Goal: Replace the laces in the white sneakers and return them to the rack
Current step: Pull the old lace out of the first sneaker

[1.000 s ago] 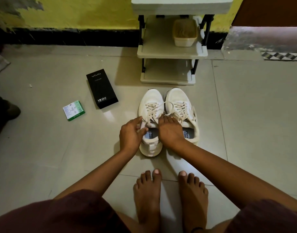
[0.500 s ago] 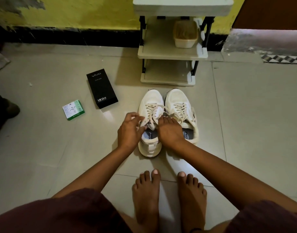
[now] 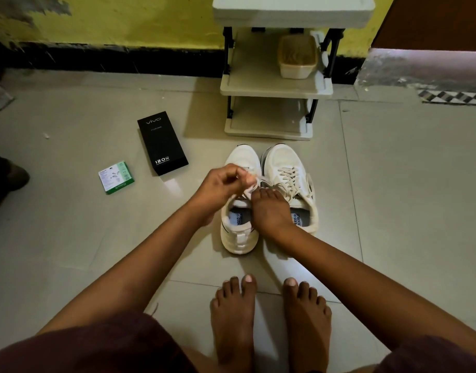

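White sneakers (image 3: 285, 170) on floor, tub (image 3: 297, 56) on rack (image 3: 275, 87)

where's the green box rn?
Head view, left side: the small green box lies flat on the floor tiles, just left of the black vivo box, well left of the sneakers.

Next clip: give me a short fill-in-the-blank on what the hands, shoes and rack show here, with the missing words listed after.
1. The left hand pinches a ____ of the left sneaker.
2. The right hand rests on the left sneaker, beside the right sneaker, which is still ____.
3. On the rack, the middle shelf holds a ____.
4. Both sneakers stand on the ____.

Missing words: lace; laced; tub; floor
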Tool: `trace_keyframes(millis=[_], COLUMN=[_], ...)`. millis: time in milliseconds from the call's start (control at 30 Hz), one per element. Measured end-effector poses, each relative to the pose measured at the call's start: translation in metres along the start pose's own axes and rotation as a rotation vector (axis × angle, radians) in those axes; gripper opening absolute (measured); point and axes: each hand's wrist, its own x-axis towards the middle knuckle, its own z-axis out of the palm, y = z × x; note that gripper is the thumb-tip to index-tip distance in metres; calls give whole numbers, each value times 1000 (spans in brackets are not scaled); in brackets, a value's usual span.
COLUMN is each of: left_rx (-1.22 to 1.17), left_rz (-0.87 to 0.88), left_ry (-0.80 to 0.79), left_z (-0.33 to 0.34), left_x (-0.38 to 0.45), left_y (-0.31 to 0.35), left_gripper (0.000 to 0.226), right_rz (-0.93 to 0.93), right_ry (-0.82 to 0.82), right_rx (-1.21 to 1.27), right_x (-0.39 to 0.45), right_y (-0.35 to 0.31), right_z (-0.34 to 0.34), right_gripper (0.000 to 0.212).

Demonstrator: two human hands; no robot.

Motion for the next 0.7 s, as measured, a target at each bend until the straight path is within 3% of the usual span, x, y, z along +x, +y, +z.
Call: trace_keyframes(millis=[33,67,100,167,200,267,333,567,700], left_rx=[-90,-85,14,403,603,820,848,836,818], left_rz=[4,11,13,-71,-143,-206,-195,-117,-137], left_ry=[37,86,140,179,155,25,-75,-63,-57], left_z=[-1,-4,-10,-26,-32,-33,-25,-20,-21], left_x=[3,8,14,22,23,21,16,17,18], left_y=[10,17,21,12,3,-14,-27,-40,-41], left_gripper=[8,6,19,60,70,66,57,37,40], right_rz=[2,0,-8,-33,-44,-44,-21,83,-117], right_ry=[4,16,37,86,112,168,196,152,292], right_rx=[-4,-10,-10,24,54,133,207,435,190], right_x=[1,2,2,-1,-3,-7,-9,1,-2], right_y=[0,1,3,8,11,14,13,18,15], right_z=[0,0,-1,-5,-8,-14,-18,-20,-19], right_gripper=[49,48,46,43,42,35,27,18,24])
